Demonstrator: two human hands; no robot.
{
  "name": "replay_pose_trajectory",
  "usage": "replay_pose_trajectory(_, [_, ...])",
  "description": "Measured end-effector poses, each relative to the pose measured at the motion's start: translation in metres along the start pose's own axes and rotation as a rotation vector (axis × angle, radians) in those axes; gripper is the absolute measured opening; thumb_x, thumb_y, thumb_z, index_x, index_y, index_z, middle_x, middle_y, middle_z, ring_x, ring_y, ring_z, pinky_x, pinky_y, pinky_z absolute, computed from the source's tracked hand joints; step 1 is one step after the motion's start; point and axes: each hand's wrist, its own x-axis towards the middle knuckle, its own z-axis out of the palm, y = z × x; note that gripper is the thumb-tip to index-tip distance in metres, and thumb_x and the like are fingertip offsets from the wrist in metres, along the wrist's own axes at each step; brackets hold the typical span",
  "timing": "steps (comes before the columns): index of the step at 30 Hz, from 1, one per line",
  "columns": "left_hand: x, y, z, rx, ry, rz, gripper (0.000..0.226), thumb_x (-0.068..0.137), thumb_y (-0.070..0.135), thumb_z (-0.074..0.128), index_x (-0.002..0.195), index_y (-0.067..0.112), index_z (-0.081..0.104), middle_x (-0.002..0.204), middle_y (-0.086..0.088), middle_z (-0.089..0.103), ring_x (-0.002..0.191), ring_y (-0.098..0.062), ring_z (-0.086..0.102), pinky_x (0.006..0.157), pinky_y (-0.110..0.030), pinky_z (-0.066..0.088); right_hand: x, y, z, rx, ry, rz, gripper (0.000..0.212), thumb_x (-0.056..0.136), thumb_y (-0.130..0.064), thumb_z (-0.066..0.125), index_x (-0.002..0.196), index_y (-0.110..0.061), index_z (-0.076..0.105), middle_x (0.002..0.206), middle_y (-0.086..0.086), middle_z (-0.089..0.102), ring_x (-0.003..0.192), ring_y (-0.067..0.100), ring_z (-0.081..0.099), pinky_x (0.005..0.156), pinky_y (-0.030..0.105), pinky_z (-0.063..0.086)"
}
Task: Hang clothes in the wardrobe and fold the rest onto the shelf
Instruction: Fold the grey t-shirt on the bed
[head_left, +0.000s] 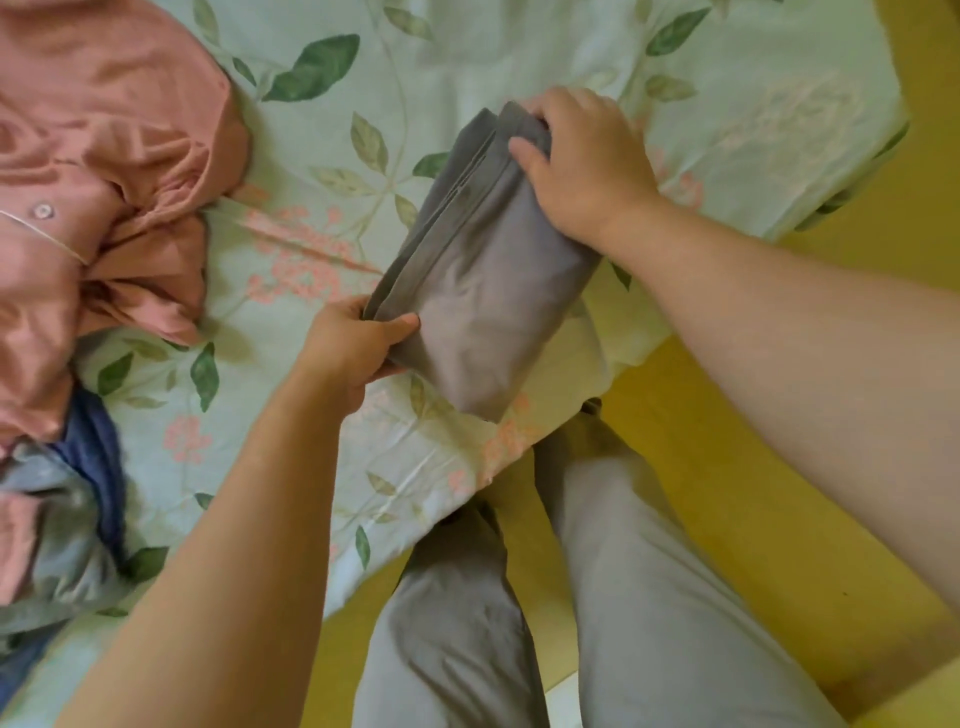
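Observation:
A grey garment, folded into a thick oblong bundle, lies tilted over the corner of the bed. My left hand grips its near left edge, thumb on top and fingers underneath. My right hand grips the far end, fingers curled over the stacked folds. A crumpled pink buttoned shirt is spread on the bed at the left. Below it sit a dark blue garment and a pale grey-blue one.
The bed carries a light green sheet printed with leaves and pink flowers; its corner ends close to my legs. My legs in grey trousers stand on a yellow floor at the right and bottom.

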Motion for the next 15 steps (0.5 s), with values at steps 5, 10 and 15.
replay_pose_trajectory(5, [-0.002,-0.008,0.012,-0.023,0.179,-0.024,0.025,0.091,0.009,0.072,0.116,0.012,0.067,0.104,-0.009,0.073,0.093,-0.027,0.072,0.073,-0.042,0.064,0.017,-0.018,0.012,-0.013,0.059,-0.158,0.035,0.103,-0.044,0.041,0.114,-0.014,0.055,0.118,0.008,0.059,0.111,0.031,0.052,0.091,0.041,0.037])
replay_pose_trajectory(10, [-0.009,-0.018,0.025,0.268,0.418,0.091,0.029,0.084,0.025,0.073,0.107,0.018,0.057,0.105,-0.005,0.067,0.089,-0.026,0.069,0.076,-0.039,0.060,0.022,-0.011,0.027,-0.032,0.037,-0.105,0.039,0.102,-0.048,0.042,0.121,-0.015,0.051,0.126,0.010,0.052,0.118,0.031,0.047,0.091,0.042,0.040])
replay_pose_trajectory(15, [-0.026,-0.026,0.043,-0.295,0.482,-0.269,0.070,0.080,0.053,0.077,0.126,0.017,0.039,0.110,-0.007,0.062,0.077,-0.024,0.068,0.076,-0.041,0.063,0.027,-0.014,0.019,-0.039,-0.046,0.046,0.064,0.096,-0.067,0.040,0.130,-0.014,0.048,0.133,0.012,0.051,0.124,0.034,0.049,0.097,0.046,0.043])
